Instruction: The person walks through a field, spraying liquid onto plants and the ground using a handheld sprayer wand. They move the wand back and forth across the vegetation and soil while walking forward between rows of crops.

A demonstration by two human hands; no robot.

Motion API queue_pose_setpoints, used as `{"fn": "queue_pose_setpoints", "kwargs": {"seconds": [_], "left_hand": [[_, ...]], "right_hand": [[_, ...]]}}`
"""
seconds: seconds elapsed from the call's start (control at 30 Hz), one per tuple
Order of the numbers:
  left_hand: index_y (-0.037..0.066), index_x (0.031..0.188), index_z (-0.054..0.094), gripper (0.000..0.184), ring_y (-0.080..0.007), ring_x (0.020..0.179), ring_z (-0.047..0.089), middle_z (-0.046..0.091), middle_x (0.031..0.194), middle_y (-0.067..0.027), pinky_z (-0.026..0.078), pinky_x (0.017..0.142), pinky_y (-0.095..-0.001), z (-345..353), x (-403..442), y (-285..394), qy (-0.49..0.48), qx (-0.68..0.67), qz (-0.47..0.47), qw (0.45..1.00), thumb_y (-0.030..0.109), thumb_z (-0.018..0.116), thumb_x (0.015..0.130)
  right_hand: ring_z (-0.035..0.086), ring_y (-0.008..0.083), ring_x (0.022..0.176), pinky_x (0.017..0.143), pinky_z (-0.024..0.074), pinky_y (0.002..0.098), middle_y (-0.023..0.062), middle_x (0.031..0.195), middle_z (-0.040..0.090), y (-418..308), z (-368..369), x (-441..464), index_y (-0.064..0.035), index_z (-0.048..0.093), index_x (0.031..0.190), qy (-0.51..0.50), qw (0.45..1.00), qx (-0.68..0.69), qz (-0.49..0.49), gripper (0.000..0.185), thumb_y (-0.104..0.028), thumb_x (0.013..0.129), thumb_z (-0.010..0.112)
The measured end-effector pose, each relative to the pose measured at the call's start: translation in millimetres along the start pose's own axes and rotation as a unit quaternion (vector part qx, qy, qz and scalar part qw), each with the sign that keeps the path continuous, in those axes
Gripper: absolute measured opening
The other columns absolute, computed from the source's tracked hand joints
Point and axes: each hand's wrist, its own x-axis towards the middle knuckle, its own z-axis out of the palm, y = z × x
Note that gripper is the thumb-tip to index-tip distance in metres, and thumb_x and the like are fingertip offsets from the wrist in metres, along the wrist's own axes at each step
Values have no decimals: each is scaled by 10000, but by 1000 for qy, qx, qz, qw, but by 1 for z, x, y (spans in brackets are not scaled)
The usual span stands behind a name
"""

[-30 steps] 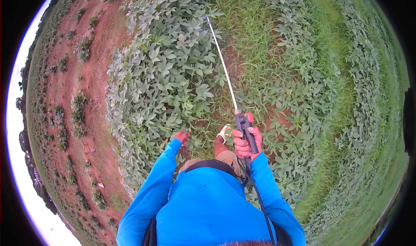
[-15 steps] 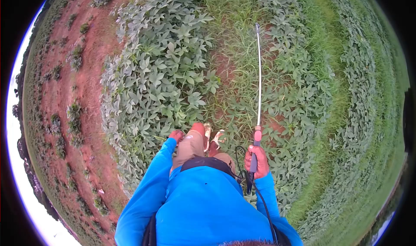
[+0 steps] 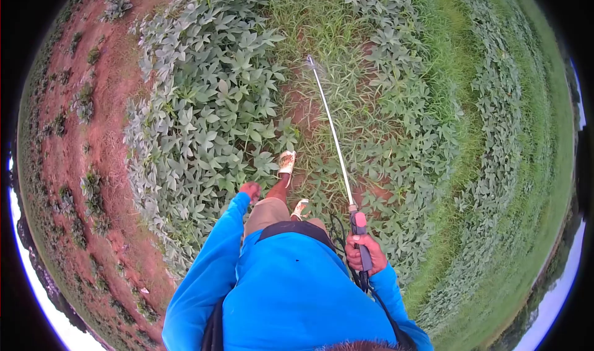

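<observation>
My right hand is wrapped round the grey grip of a sprayer wand, which has a pink trigger piece on its handle. The wand's long pale tube slants forward and left, and its nozzle end is over the grass between two plant rows. A fine haze shows near the nozzle. A dark hose trails from the grip back beside my blue sleeve. My left hand hangs beside my left thigh with its fingers curled; I see nothing in it. It is close to broad-leaved plants.
A grassy strip with red soil runs ahead between the leafy rows. My left shoe is forward at the edge of the left row. More plants and tall grass line the right. Reddish ground with scattered shrubs lies left.
The wand's nozzle has swung left and somewhat nearer. My left foot has stepped forward, and the plants have shifted left in view. My right hand keeps its hold.
</observation>
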Motion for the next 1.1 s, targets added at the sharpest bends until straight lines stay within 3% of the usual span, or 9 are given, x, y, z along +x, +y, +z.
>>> {"fn": "queue_pose_setpoints", "kwargs": {"seconds": [0.07,0.2,0.27,0.47,0.6,0.73,0.8,0.93,1.1], "left_hand": [[58,961,584,290,-107,471,493,565,688,-44,348,375,-234,-9,24,24,-44,5,106,993,313,483,867],[70,962,586,283,-100,494,500,571,722,-42,356,393,-228,-13,35,89,-19,-53,84,995,318,473,882],[33,938,569,315,-152,544,521,562,755,-71,390,426,-281,-16,31,117,-1,-12,118,993,294,472,792],[46,926,574,297,-161,536,520,563,723,-65,398,438,-302,-38,41,120,23,-7,41,999,291,477,790],[57,911,573,250,-165,499,507,552,676,-59,383,414,-307,-52,38,98,14,-16,-12,1000,257,479,795],[55,909,570,227,-168,484,504,549,668,-62,375,399,-298,-67,41,74,11,-45,3,999,232,475,801],[54,912,569,220,-171,480,507,549,664,-65,373,390,-296,-73,44,75,28,-18,-37,999,219,470,806],[53,915,568,222,-175,479,512,554,670,-66,382,391,-301,-82,59,94,18,-17,-45,999,219,469,808],[97,898,578,236,-123,492,496,558,672,-20,381,421,-263,-85,66,146,10,-27,14,1000,294,488,805]], "right_hand": [[298,72,393,330,277,218,-4,566,359,-22,16,20,-103,411,816,-54,998,1,27,182,-258,842,505],[318,61,406,342,269,210,-21,567,370,-72,64,68,-121,424,797,-64,995,-76,29,179,-272,849,504],[316,60,406,341,273,211,-24,568,366,-94,89,91,-120,424,800,-86,992,-87,29,180,-274,849,505],[307,61,405,335,297,216,-25,578,360,-143,140,143,-116,416,823,-184,981,-49,45,205,-293,844,517],[308,61,409,336,297,213,-24,574,358,-152,156,140,-117,415,821,-148,987,-45,37,205,-297,850,509],[324,68,402,335,296,214,-15,562,367,-145,155,100,-119,420,806,-45,996,-72,-9,197,-286,849,515],[327,71,399,334,292,212,-13,558,367,-141,152,79,-119,423,805,-13,998,-64,-16,197,-285,847,520],[331,76,389,328,282,209,-10,551,368,-149,159,60,-121,430,794,67,996,-30,-46,198,-285,845,528],[343,76,395,326,296,222,-15,562,382,-188,159,90,-124,445,780,51,989,-26,-139,214,-306,835,544]]}}
